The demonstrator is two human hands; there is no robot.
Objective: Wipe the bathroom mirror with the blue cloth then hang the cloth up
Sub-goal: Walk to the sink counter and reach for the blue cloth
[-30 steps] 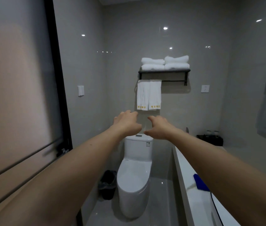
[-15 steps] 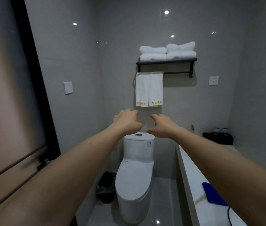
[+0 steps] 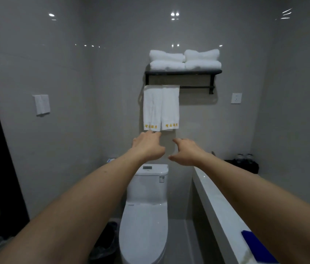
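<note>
The blue cloth (image 3: 257,246) lies flat on the white counter (image 3: 224,212), at the lower right of the picture, near the front edge of the counter and well apart from both hands. No hand touches it.

Both arms are stretched forward, over the toilet (image 3: 146,202). The left hand (image 3: 148,147) is seen from the back, its fingers loosely curled and pointing forward, holding nothing; the fingertips come just under the lower edge of the hanging towels (image 3: 161,107), and I cannot tell if they touch it. The right hand (image 3: 187,152) is beside it, a little lower, fingers relaxed and slightly bent, thumb sticking out to the left, also holding nothing.

The two hanging towels are white with yellow writing near the bottom and hang on the bar of a black rack (image 3: 183,72) on the back wall. Folded white towels (image 3: 185,60) are stacked on top of the rack. A dark tray (image 3: 243,165) stands at the far end of the counter, and a black bin (image 3: 105,242) is on the floor left of the toilet
</note>
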